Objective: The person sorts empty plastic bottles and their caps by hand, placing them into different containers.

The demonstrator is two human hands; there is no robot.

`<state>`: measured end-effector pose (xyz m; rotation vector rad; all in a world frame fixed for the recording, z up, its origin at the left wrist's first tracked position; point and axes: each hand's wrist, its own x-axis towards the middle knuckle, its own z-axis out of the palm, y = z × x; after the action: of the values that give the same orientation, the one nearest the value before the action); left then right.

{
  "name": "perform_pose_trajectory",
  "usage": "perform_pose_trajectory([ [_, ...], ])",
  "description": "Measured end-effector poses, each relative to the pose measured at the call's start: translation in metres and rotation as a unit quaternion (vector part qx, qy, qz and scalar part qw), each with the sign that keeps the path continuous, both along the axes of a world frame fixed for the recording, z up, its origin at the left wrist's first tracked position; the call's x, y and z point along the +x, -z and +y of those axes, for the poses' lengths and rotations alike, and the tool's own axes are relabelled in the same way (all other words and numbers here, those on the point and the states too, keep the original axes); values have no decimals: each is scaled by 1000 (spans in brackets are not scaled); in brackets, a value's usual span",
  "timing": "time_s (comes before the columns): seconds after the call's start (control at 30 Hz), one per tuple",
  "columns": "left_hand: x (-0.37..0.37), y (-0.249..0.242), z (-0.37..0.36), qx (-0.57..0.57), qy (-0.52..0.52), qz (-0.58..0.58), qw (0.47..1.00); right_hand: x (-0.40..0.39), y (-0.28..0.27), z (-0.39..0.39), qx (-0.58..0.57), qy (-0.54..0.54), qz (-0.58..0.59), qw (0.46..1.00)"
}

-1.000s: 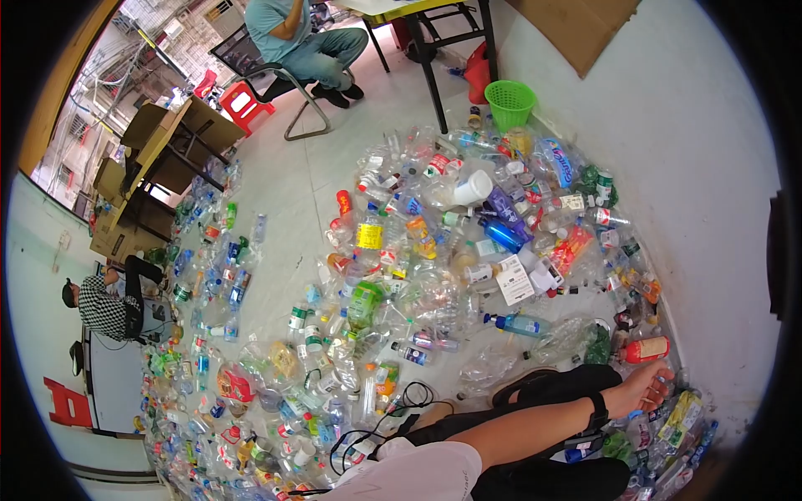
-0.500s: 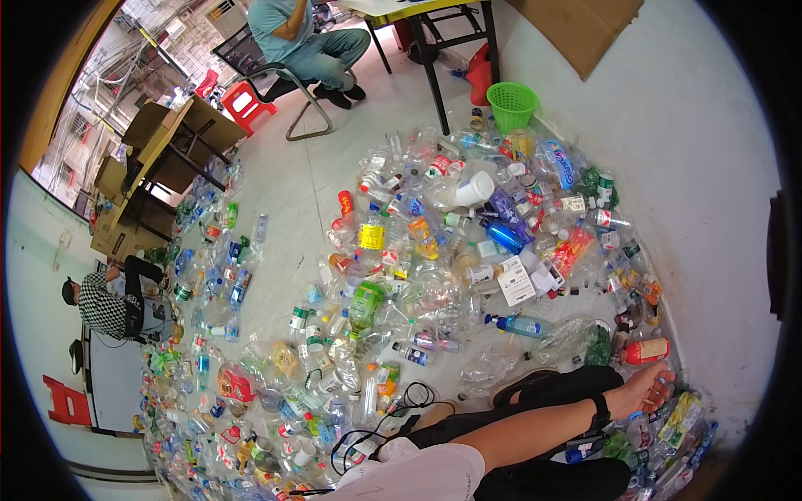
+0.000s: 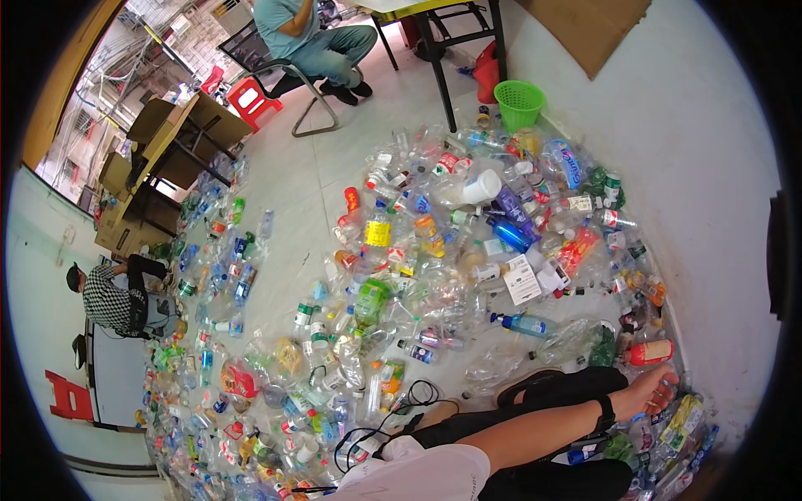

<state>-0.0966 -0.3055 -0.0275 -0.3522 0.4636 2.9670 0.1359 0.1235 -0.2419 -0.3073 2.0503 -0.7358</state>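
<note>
My left hand (image 3: 647, 392) is at the lower right, beyond a black wrist strap (image 3: 606, 413). Its fingers are loosely bent and slightly apart, with no object visible in them. The forearm lies across my black-trousered leg (image 3: 576, 387). Nearest the hand is a red bottle (image 3: 647, 351), just above it; wrappers and bottles, including a yellow-green packet (image 3: 683, 422), lie below and beside it. My right hand is not in view.
Plastic bottles (image 3: 439, 292) cover much of the floor. A green basket (image 3: 520, 106) stands by the wall, near a table (image 3: 399, 10). One person (image 3: 288, 42) sits on a chair; another person (image 3: 113, 301) sits at the left. Black cables (image 3: 409, 399) lie near my legs.
The whole view has shifted slightly, with the floor items and people appearing a little further right. My left hand keeps nearly the same pose and place.
</note>
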Motion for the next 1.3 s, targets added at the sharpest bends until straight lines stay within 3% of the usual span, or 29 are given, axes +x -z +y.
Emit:
perform_pose_trajectory([
  [0.8, 7, -16, -3, -13, 3, 0, 1000, -30, -91, 105, 113, -24, 57, 992],
  [1.3, -1, -11, 9, -1, -5, -17, 1000, -59, -110, 126, 153, -132, 29, 979],
])
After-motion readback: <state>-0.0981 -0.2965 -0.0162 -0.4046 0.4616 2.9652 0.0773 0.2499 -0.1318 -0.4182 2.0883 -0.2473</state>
